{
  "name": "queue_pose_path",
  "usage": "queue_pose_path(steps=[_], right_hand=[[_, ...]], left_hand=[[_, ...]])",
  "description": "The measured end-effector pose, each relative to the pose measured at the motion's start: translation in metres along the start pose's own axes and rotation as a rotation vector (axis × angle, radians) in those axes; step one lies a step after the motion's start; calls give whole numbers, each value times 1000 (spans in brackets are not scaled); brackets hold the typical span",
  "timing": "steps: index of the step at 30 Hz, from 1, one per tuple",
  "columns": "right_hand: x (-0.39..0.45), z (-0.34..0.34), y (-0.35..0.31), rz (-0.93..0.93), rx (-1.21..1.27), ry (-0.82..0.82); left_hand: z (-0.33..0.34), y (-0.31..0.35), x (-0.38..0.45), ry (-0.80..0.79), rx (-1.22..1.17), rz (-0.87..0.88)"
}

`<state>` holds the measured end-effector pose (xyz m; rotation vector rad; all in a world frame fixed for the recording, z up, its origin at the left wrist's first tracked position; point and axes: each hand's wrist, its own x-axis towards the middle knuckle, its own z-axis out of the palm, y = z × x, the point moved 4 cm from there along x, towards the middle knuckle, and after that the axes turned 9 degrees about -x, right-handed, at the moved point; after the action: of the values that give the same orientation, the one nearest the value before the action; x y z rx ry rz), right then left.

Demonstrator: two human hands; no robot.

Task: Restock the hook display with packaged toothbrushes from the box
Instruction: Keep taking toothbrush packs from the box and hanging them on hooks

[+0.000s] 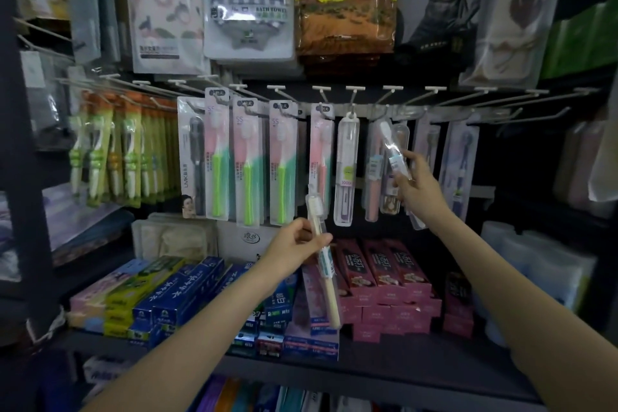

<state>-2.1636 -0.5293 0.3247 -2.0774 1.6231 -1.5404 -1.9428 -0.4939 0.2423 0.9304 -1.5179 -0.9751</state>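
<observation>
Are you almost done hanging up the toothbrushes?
Partly. Pink-and-green toothbrush packs already hang on the hooks. The right hand lifts a clear-wrapped toothbrush toward the hook rail; the left hand holds a cream-handled toothbrush, waiting. Bare hooks remain.

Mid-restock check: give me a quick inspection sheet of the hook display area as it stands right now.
Surface: dark shelf below the hooks, carrying stacked toothpaste boxes.
Job's things: one packaged toothbrush in the left hand; a second clear-packed toothbrush raised toward the hook rail. Supply box: not in view.
Clutter: pink-and-green toothbrush cards and a white toothbrush case already hanging; towel packs above.
Grippers: left hand pinches its pack mid-length; right hand grips its pack near the lower half.
Cables: nothing seen.
Surroundings: several bare hooks to the right; dim store shelving on both sides.
</observation>
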Motion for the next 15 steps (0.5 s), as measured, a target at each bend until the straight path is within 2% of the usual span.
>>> queue_pose_path(steps=[4,6,7,10,11,12,15], right_hand=[[-4,20,4,32,-207,-21],[-19,27,2,39,-141,-7],[-29,31,0,30,-68,-55],[-66,49,-13,-25,64,-468],[-76,55,-15,-45,100,-569],[-82,57,-15,-49,144,-602],[-85,48,-9,17,277,-497]], left_hand=[[-1,-2,2,57,-18,-26],[-3,2,3,86,-53,-30],[-3,5,4,101,-79,-31],[0,15,11,168,-135,-34],[3,19,13,175,-161,-24],[8,23,16,164,-197,-12],[25,38,21,78,-292,26]])
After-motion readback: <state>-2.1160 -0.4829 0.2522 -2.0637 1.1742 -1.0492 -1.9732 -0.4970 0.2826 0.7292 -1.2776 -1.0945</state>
